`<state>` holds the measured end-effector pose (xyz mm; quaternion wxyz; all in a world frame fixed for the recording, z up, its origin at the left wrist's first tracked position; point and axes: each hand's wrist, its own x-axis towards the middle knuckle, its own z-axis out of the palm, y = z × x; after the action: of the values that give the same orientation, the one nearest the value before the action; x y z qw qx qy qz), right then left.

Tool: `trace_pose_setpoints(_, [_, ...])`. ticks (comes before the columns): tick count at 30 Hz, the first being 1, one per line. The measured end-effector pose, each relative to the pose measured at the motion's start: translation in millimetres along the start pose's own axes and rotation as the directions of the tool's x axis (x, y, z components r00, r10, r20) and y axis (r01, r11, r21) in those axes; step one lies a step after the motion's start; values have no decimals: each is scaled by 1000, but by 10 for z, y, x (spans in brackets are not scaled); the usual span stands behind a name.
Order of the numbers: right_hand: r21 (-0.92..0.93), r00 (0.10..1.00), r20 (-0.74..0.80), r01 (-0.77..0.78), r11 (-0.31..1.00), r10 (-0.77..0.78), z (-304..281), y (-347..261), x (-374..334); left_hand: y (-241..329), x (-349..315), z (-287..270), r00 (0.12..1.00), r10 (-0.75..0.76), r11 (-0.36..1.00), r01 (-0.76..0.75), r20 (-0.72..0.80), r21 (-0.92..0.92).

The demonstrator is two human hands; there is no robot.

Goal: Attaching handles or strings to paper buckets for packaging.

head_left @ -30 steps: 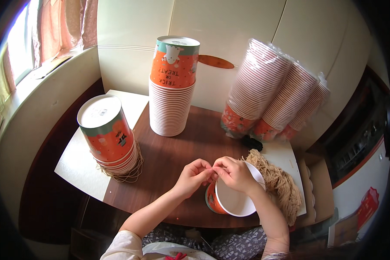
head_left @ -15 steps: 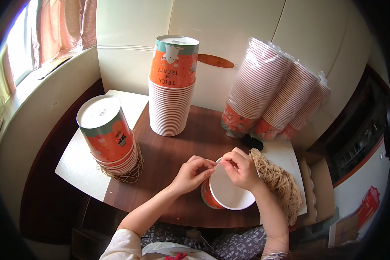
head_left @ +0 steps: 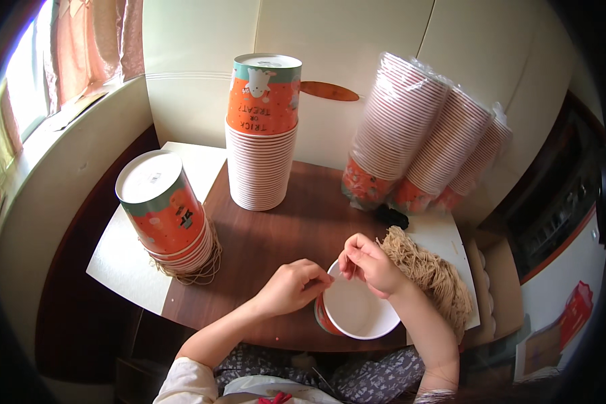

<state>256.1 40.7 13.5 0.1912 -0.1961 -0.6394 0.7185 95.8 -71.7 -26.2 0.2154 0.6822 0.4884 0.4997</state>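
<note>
A single paper bucket [head_left: 361, 311], white inside with an orange outer wall, stands mouth up and tilted toward me at the table's near edge. Its left rim is next to the pinched fingertips of my left hand [head_left: 291, 288]; what they hold is too small to make out. Above the far side of the mouth is my right hand [head_left: 372, 264], thumb and fingers pressed together. Whether a thin strand lies in that pinch I cannot tell. Just right of the bucket, a thick bundle of tan string [head_left: 434, 275] hangs toward the near table edge.
An upside-down stack of orange-and-green paper buckets [head_left: 165, 215] sits at left, loose string around its base. A taller stack [head_left: 262, 161] rises at the back. Plastic-wrapped bucket stacks [head_left: 398, 128] stand back right, by a small black object [head_left: 392, 216]. A cardboard box [head_left: 501, 296] is beyond the table's right edge.
My hands have drawn apart: the left moved slightly down, while the right lifted off the rim and turned. The view has shifted a little.
</note>
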Motion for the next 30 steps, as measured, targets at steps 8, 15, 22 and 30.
trace_pose_setpoints(8, [-64,993,7,-118,991,119,277,-131,-130,273,-265,293,959,222,926,-149,-179,348])
trace_pose_setpoints(15, [-8,995,-58,-78,997,77,177,-73,-222,315,-365,327,974,136,961,-86,-180,261])
trace_pose_setpoints(22, [109,993,-16,-114,987,117,230,-12,-273,325,-311,264,973,209,930,-167,-97,328])
trace_pose_setpoints(30, [-862,868,192,372,344,-459,264,-23,-386,305,-262,160,975,224,914,-213,9,345])
